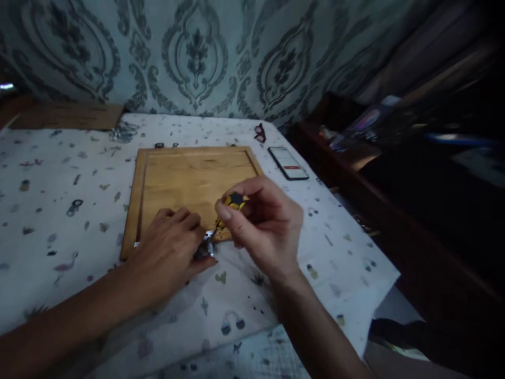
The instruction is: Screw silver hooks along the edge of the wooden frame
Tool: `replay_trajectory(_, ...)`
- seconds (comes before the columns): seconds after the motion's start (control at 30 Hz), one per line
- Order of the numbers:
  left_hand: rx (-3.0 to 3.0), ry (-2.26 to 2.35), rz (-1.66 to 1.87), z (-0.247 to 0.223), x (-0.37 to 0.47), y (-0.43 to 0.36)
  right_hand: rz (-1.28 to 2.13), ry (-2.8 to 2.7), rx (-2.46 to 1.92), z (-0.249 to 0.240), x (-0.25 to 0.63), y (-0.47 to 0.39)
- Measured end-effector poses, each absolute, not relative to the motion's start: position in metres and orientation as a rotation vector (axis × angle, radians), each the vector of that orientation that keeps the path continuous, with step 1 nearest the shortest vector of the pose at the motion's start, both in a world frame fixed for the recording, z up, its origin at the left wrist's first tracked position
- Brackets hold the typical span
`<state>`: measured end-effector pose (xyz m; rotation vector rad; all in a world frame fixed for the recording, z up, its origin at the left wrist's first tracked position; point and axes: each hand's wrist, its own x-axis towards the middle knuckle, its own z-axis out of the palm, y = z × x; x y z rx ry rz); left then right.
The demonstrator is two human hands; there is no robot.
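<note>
A wooden panel with a raised frame, like a cabinet door (193,179), lies flat on the table. At its near edge is a shiny metal piece that looks like a hinge (208,249). My left hand (169,252) is closed around this piece, fingers over the panel's edge and thumb on the near side; its body is partly hidden. Between the thumb and fingers of my right hand (264,226) is a screwdriver (235,200) with a yellow and black handle. Its shaft slants down to the left, the tip at the metal piece. The exact contact is too small to make out.
A patterned cloth (71,210) covers the table. Right of the panel lie a phone (289,164) and dark red eyeglasses (260,133). At the back left are a cardboard piece (67,116) and a clear plastic packet (123,131). A patterned wall (197,58) rises behind.
</note>
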<state>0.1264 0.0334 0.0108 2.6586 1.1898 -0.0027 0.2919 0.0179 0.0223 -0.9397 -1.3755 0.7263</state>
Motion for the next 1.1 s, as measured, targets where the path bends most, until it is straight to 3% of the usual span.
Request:
replay_trajectory(0.57,2.626,1.220,-0.047,0.004,0.124,0.036,0.225,-1.791,-0.919,0.016,0.298,0.011)
replay_trajectory(1.1,2.718,1.144,0.179,-0.001,0.117,0.040,0.249,-1.788,-0.862,0.015,0.297,0.014)
